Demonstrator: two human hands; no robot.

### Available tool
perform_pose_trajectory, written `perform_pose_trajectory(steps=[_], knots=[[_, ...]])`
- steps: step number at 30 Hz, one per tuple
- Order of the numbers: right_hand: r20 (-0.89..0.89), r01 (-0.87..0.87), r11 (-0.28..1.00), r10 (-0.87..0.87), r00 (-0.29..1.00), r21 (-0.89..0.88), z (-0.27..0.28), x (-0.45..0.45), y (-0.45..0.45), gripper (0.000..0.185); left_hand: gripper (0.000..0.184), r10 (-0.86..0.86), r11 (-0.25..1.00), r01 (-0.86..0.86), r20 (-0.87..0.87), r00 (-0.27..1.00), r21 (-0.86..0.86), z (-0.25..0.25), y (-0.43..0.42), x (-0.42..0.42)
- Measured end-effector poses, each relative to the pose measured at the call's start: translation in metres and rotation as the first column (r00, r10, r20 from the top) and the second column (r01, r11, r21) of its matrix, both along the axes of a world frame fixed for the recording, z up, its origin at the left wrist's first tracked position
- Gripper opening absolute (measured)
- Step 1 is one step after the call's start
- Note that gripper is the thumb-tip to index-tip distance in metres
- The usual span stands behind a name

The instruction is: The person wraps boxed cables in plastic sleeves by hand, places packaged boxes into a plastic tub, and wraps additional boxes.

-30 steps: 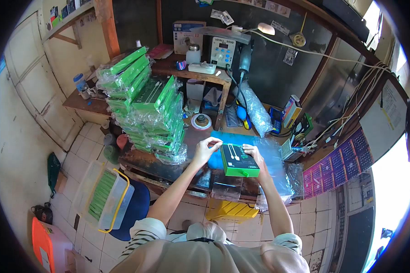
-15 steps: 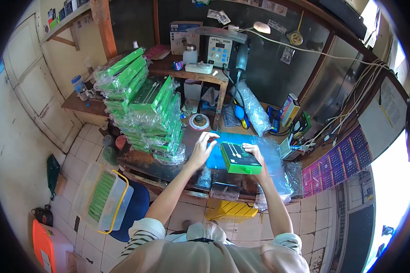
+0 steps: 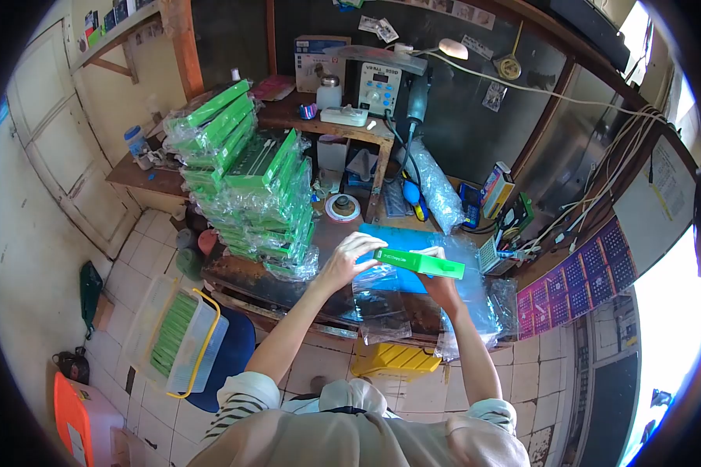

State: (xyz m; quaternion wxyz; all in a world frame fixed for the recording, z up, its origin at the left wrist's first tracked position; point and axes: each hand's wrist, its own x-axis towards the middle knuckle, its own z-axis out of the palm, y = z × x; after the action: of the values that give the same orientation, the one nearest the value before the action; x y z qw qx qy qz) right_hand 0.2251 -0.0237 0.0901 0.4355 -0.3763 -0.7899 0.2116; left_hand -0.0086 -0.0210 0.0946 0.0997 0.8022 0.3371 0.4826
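A slim green box (image 3: 419, 263) is held above the workbench, its narrow green side with white print turned toward me. My right hand (image 3: 442, 286) is closed around its right part, with some fingers hidden behind it. My left hand (image 3: 350, 261) has its fingers closed at the box's left end. Below lies a blue mat (image 3: 382, 233) with clear plastic wrap (image 3: 385, 315) at its front edge. To the left rises a tall stack of green boxes (image 3: 249, 194) wrapped in clear plastic.
A hot-air station (image 3: 378, 87) stands on the raised shelf at the back. A bubble-wrap roll (image 3: 438, 187) leans behind the mat. A pen basket (image 3: 497, 255) is at the right. On the lower left, a clear bin (image 3: 210, 354) holds green boxes; a yellow stool (image 3: 396, 361) is under the bench.
The box has tilted from showing its dark printed face to showing its narrow green side. My left hand has moved from beside the box onto its left end.
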Motion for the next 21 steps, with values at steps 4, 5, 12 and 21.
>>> perform_pose_trajectory(steps=[4,5,12,21], knots=[[0.055,0.086,0.992,-0.081,0.995,-0.094,-0.005,0.004,0.003,0.026,0.051,-0.039,0.993,0.049,0.087,0.995,-0.112,0.009,-0.005,0.003],[0.055,0.088,0.992,-0.083,0.995,-0.093,-0.005,0.004,0.004,0.026,0.058,-0.022,0.98,0.052,0.155,0.988,-0.193,0.012,-0.007,0.004],[-0.195,-0.002,0.951,-0.061,0.979,-0.31,0.012,-0.007,0.01,0.066,0.059,-0.039,0.886,0.176,0.307,0.951,-0.43,0.011,0.002,0.008],[-0.414,-0.124,0.943,-0.016,0.91,-0.308,0.016,-0.013,0.003,0.069,0.062,-0.017,0.838,0.345,0.612,0.79,-0.422,0.011,0.001,0.008]])
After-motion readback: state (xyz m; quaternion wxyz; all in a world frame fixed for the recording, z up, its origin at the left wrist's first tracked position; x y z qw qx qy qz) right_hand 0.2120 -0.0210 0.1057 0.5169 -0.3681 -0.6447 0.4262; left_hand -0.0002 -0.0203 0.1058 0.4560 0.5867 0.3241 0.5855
